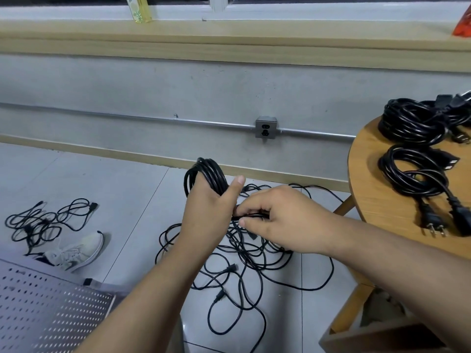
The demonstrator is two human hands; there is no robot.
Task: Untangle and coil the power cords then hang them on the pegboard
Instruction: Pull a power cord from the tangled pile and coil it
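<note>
Over tangle [244, 256], left hand [209, 212] grips coil [209, 171], right hand [277, 215] pinches cord [251, 214]

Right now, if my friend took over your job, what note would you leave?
Left hand grips the black cord, wound in loops. Right hand pinches its loose part beside the loops.
Done: coiled cords lie on the wooden table.
Left: finish this coil, untangle the big floor pile and the small tangle far left, then hang everything on the pegboard, at bottom left.
</note>
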